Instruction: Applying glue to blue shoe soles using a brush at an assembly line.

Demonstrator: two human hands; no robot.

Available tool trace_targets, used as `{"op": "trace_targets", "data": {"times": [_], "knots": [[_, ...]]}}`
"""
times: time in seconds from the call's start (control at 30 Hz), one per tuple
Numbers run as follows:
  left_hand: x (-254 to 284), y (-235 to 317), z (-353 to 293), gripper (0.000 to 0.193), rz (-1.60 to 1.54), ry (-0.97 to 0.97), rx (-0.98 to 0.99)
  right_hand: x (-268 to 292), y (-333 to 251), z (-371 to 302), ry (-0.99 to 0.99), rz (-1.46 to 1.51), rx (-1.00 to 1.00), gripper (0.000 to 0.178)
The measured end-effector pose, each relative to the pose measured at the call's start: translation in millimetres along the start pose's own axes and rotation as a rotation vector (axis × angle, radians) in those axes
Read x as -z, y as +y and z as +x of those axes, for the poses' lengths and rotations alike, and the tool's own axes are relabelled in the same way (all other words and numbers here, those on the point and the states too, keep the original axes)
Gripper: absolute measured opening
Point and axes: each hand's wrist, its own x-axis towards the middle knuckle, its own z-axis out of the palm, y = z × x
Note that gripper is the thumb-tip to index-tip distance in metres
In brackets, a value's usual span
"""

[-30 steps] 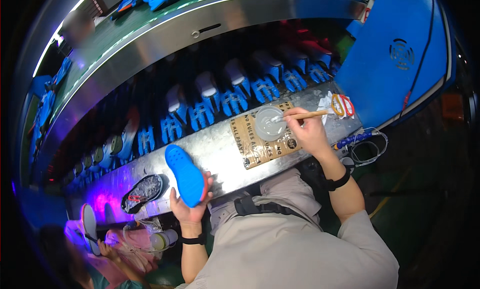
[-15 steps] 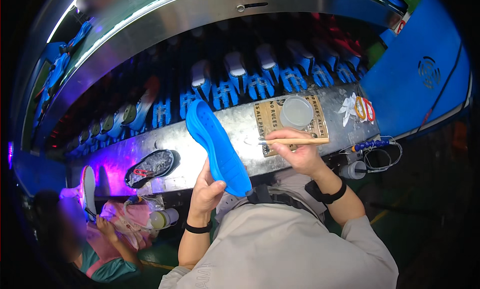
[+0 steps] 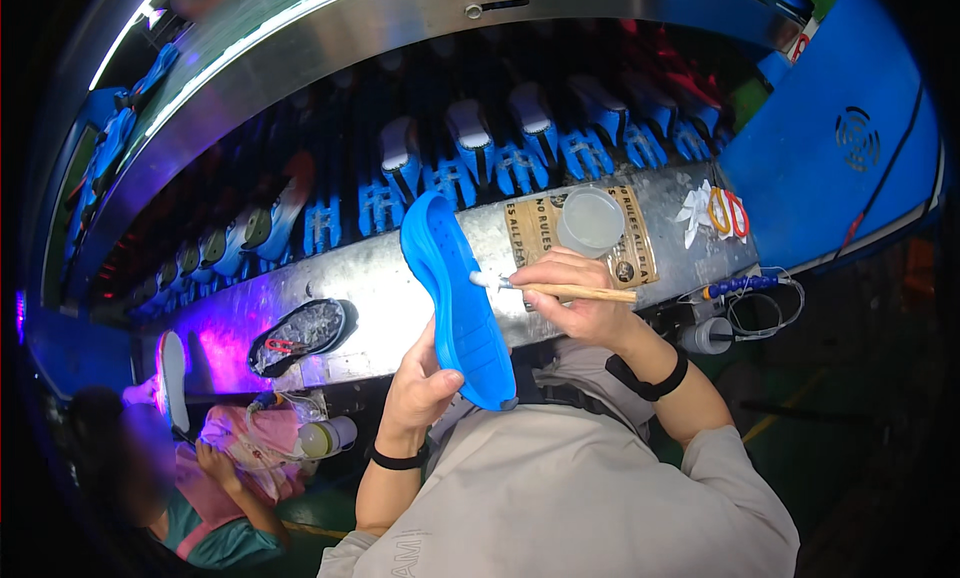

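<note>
In my left hand (image 3: 420,390) is a blue shoe sole (image 3: 458,303), gripped near its heel end and tilted upright over the bench edge, its hollow inner side facing me. My right hand (image 3: 580,298) is closed round the wooden handle of a brush (image 3: 585,293). The brush's white bristles meet the sole's right edge, about halfway along it. Just beyond my right hand a clear round tub (image 3: 592,222) stands on a printed piece of cardboard (image 3: 640,253).
Scissors (image 3: 735,216) with red and yellow handles lie by white scraps on the metal bench (image 3: 375,288). A black tray (image 3: 303,338) holds crumpled clear material. Shoe parts (image 3: 468,128) on blue supports line the machine behind. At left a co-worker's hand (image 3: 215,463) shows.
The brush has moved left and now reaches the sole's edge. My left hand has shifted the sole slightly right and turned it more upright.
</note>
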Motion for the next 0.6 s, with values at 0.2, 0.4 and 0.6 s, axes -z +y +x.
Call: {"op": "trace_targets", "data": {"times": [0.2, 0.4, 0.6], "knots": [[-1, 1, 0, 0.102, 0.024, 0.048, -0.011, 1, -6, -13, -0.033, 0.035, -0.047, 0.013], [6, 5, -1, 0.105, 0.047, 0.078, -0.044, 2, -16, -19, -0.076, 0.108, -0.074, 0.012], [5, 6, 0, 0.110, 0.125, 0.143, -0.120, 7, -30, -26, -0.151, 0.121, -0.079, 0.011]]}}
